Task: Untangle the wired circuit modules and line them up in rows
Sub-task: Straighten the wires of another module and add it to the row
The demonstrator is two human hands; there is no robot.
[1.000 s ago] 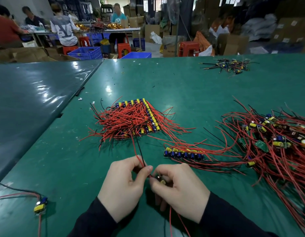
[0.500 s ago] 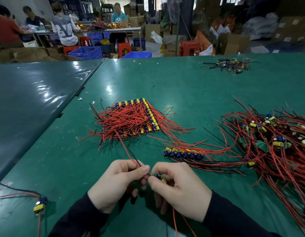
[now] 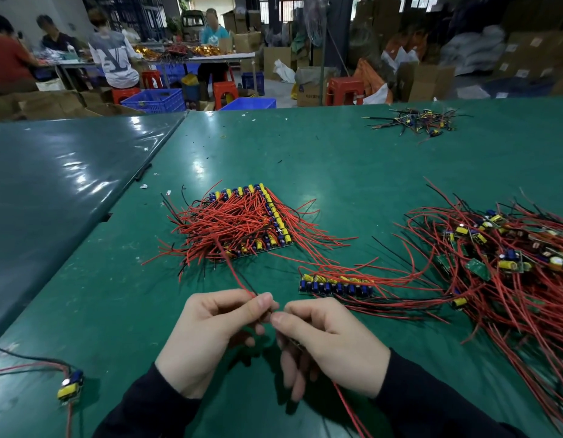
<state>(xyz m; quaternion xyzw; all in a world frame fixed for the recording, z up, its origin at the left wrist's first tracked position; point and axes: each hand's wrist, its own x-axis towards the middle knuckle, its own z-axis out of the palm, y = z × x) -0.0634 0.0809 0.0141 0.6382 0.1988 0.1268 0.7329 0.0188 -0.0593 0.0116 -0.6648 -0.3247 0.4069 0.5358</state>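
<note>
Both hands are working low over the green tabletop (image 3: 305,159). The left hand (image 3: 210,336) is pinching thin red and black wire leads (image 3: 239,279); the right hand (image 3: 330,346) is clenching round a small module, mostly hidden. Leads look limp and light, better gripped by the board. Two sorted groups, one tangled pile (image 3: 501,257) at right.

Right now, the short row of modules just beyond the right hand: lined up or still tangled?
Lined up. The short row sits side by side on the table, wires trailing right toward the tangled pile.
</note>
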